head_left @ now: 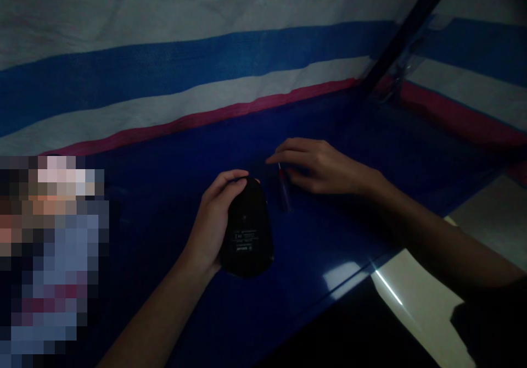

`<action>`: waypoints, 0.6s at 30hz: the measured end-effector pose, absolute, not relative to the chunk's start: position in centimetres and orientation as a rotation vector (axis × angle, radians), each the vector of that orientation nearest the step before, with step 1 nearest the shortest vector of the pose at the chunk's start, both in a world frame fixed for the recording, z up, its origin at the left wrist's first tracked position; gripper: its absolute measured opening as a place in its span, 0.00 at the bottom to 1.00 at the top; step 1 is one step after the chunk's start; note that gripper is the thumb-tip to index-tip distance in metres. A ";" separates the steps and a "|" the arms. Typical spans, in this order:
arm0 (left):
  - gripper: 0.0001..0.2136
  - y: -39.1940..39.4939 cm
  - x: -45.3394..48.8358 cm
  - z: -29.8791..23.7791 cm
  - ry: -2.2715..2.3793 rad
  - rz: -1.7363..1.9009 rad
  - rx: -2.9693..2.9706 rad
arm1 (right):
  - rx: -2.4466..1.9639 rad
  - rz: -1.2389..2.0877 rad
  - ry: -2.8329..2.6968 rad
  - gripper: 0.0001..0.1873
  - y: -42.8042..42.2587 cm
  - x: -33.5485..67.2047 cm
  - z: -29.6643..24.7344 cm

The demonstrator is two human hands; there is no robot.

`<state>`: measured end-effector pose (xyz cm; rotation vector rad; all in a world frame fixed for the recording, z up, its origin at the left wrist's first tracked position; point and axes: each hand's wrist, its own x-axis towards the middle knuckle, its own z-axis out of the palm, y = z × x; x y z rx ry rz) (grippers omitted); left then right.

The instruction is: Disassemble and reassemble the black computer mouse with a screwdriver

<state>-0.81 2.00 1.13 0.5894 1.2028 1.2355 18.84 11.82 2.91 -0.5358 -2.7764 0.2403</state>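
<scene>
My left hand (pixel 216 208) is closed around the left side of a black, oval computer mouse (pixel 249 233). Its underside faces me, with small pale printing near the lower end. Just right of the mouse is a small screwdriver (pixel 284 189) with a see-through purplish handle, red near the shaft. Its metal tip points away from me, beneath my right fingers. My right hand (pixel 315 165) hovers over that tip, index finger stretched out and thumb apart. Whether a fingertip touches the shaft is hard to see in the dim light.
Both hands are over a dark blue tabletop (pixel 177 154). A striped white, blue and red sheet (pixel 206 60) hangs behind it, with a dark pole (pixel 407 33) at the right corner. A pixelated area (pixel 61 258) covers the left. Pale paper-like material (pixel 407 285) lies at lower right.
</scene>
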 end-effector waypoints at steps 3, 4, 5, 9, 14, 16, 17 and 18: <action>0.08 3.0 0.0 1.8 1.164 1.298 0.368 | -0.248 0.452 -2.789 0.29 10.3 17.8 4.1; 0.07 3.2 0.4 2.0 1.136 1.352 0.332 | -0.199 0.478 -2.798 0.31 9.9 17.4 4.3; 0.05 3.4 0.7 2.2 1.081 1.391 0.297 | -0.164 0.491 -2.793 0.32 9.7 17.0 4.4; 0.07 2.9 2.0 1.9 0.972 1.390 0.261 | -0.169 0.655 -2.674 0.28 10.2 16.1 4.3; 0.15 1.8 2.4 1.1 0.713 1.238 0.522 | -0.391 1.198 -2.314 0.28 11.7 16.1 4.9; 0.19 1.7 2.2 1.1 0.653 1.239 0.529 | -0.407 1.235 -2.237 0.26 11.8 15.7 5.0; 0.21 1.7 2.1 1.1 0.637 1.252 0.520 | -0.412 1.237 -2.218 0.24 11.7 15.4 4.9; 0.23 1.7 2.0 1.1 0.629 1.271 0.513 | -0.414 1.219 -2.207 0.23 11.7 15.0 4.7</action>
